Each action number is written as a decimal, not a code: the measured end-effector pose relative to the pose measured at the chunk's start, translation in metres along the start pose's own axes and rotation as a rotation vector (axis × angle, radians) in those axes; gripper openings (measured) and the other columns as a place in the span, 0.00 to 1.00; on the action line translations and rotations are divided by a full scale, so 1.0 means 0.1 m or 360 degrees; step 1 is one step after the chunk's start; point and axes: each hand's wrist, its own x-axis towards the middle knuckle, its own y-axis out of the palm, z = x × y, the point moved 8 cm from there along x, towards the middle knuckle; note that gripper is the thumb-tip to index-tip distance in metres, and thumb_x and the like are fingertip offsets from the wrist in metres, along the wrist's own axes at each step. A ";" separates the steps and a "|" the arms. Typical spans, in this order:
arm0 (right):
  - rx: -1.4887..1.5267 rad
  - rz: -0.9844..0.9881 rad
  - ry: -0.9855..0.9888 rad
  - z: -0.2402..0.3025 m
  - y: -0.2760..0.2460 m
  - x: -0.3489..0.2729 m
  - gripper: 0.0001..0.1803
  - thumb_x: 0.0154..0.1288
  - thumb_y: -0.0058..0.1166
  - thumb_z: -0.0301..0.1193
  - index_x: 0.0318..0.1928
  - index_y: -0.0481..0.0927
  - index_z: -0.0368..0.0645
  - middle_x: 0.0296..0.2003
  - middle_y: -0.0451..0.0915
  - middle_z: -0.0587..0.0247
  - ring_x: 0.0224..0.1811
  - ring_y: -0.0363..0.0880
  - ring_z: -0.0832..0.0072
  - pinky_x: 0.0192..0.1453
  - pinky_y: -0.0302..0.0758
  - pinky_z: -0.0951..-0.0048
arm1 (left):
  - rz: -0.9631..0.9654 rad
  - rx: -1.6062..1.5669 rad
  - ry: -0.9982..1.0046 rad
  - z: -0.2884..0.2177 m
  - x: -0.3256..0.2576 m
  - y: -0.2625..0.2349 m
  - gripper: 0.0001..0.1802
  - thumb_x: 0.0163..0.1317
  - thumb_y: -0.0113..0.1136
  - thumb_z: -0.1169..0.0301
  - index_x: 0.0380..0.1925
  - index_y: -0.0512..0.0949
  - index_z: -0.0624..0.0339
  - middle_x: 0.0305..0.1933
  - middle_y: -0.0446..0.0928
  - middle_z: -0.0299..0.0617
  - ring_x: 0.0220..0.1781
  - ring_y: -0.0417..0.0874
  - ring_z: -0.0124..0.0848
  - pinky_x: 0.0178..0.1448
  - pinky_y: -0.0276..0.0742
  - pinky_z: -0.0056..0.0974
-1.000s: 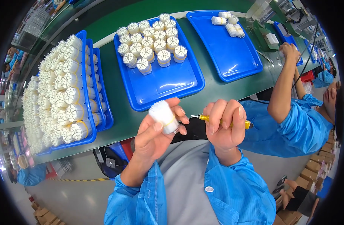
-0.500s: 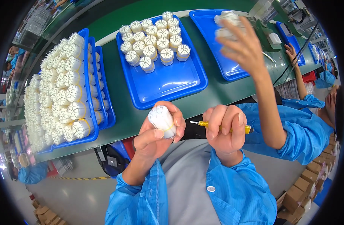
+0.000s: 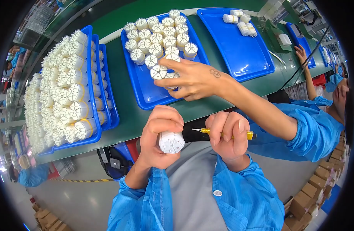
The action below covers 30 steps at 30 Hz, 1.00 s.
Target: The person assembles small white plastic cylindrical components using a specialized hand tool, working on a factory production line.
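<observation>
So the left hand [image 3: 150, 133] has its fingers curled snugly around a white cylinder [image 3: 172, 143], held up in front of the person's chest, just this side of the worktop [image 3: 127, 111]. It's tilted so one end faces the camera, and you can make out lines splitting that end into wedges. The right hand [image 3: 231, 134] is closed in a fist around a yellow-handled tool [image 3: 251, 135] — thin tip pointing left, roughly at the cylinder but not touching it. Past the hands there's a blue middle tray [image 3: 143, 82] with a bunch of similar cylinders [image 3: 155, 38] packed toward its far end, wedge-marked tops up. A co-worker's hand [image 3: 202, 79] reaches in from the right over that tray, fingers around a few of them; can't tell exactly how many, since the hand covers part of the group. Off to the right sits another blue tray [image 3: 238, 54], mostly bare, with a small group of cylinders [image 3: 244, 29] lying on their sides in its far right corner. On the left, stacked blue trays [image 3: 98, 123] are loaded with loads more cylinders [image 3: 65, 92] — way too many to count. Everyone close by wears blue sleeves [image 3: 146, 200].
</observation>
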 end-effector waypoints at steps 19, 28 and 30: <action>-0.0008 0.0111 -0.0109 0.13 0.10 -0.01 0.24 0.79 0.33 0.41 0.23 0.66 0.45 0.19 0.75 0.60 0.15 0.61 0.81 0.21 0.59 0.75 | -0.0182 0.0699 0.0451 -0.18 -0.03 -0.01 0.28 0.44 0.71 0.80 0.44 0.68 0.52 0.40 0.73 0.43 0.42 0.77 0.41 0.42 0.80 0.42; -0.0049 0.0035 -0.0115 0.12 0.02 -0.01 0.24 0.79 0.33 0.42 0.23 0.66 0.45 0.19 0.75 0.61 0.15 0.62 0.80 0.23 0.60 0.74 | -0.0097 0.0532 -0.0443 0.09 -0.02 -0.04 0.31 0.43 0.72 0.77 0.51 0.72 0.66 0.44 0.74 0.51 0.44 0.79 0.41 0.46 0.76 0.39; -0.0024 -0.0001 -0.0120 0.13 0.00 -0.01 0.24 0.79 0.33 0.42 0.23 0.66 0.45 0.19 0.75 0.61 0.15 0.62 0.80 0.24 0.60 0.74 | -0.0049 0.0608 -0.0417 0.07 -0.02 -0.02 0.29 0.42 0.72 0.78 0.49 0.74 0.65 0.44 0.74 0.50 0.43 0.79 0.41 0.45 0.76 0.39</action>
